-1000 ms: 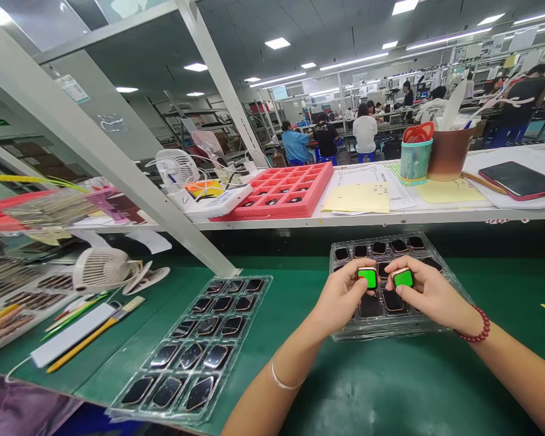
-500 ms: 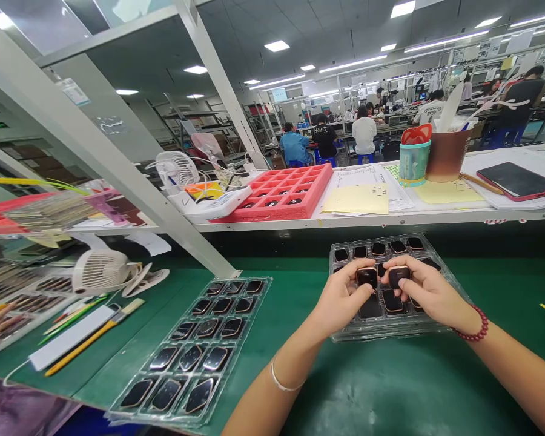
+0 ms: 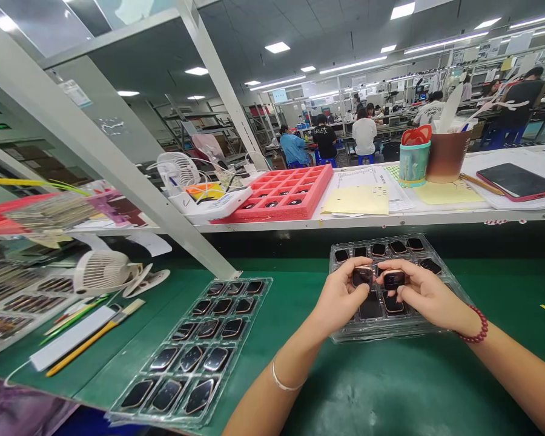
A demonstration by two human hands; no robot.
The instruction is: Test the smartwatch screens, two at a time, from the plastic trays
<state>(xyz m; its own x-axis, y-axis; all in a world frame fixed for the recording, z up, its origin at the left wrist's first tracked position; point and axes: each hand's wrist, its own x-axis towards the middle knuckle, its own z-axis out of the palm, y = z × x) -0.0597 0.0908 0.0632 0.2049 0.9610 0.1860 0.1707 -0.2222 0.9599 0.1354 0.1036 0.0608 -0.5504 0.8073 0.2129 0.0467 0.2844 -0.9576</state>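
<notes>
Above a clear plastic tray (image 3: 390,334) on a green work mat (image 3: 367,387), both bare hands were raised close together, their fingertips nearly touching. The left hand (image 3: 340,297) pinched a small square dark-glass case (image 3: 362,276) with a copper-coloured rim between thumb and curled fingers; the right hand (image 3: 424,293) pinched a matching case (image 3: 394,280) the same way. Both were held just over the tray's rows of similar cases. Each looked light and stiff, though the glossy face seemed slippery and easily scratched, so the rim appeared the safest place to take hold. A beaded red bracelet (image 3: 476,327) circled the right wrist, a thin pale bangle (image 3: 284,381) the left. Further left, a second tray (image 3: 266,297) of dark cases lay on the mat.
</notes>
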